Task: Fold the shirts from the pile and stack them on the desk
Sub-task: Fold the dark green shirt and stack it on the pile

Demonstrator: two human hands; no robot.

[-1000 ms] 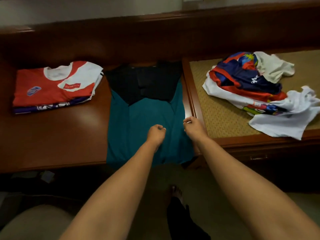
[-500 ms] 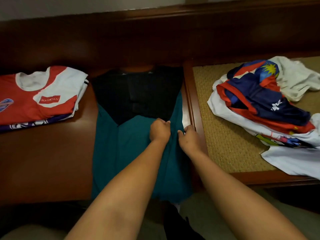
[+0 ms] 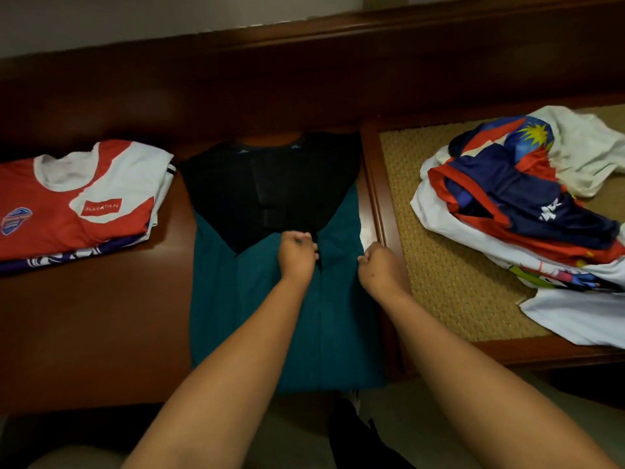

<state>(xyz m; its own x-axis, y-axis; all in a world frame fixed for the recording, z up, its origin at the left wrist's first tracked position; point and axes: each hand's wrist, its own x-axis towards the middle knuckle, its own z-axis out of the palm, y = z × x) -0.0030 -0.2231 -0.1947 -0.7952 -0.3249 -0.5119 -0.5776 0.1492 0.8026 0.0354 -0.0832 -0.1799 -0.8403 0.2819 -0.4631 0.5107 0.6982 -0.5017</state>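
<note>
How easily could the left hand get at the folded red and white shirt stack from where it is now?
Probably easily: the left hand grips the teal shirt, and only bare desk lies between it and the stack.

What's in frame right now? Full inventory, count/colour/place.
teal and black shirt: 1, teal body with black top, laid flat mid-desk, hem hanging over the near edge
folded shirt stack: 1 stack, red and white shirt on top, purple and white one beneath, left on the desk
unfolded shirt pile: 1 heap, white, navy, red, with a yellow star print, right on the woven surface
desk: 1, dark reddish wood
woven-top table: 1, tan weave in a wood frame, right
left hand: 1, fingers curled on the shirt's centre
right hand: 1, fingers curled at the shirt's right edge
</note>
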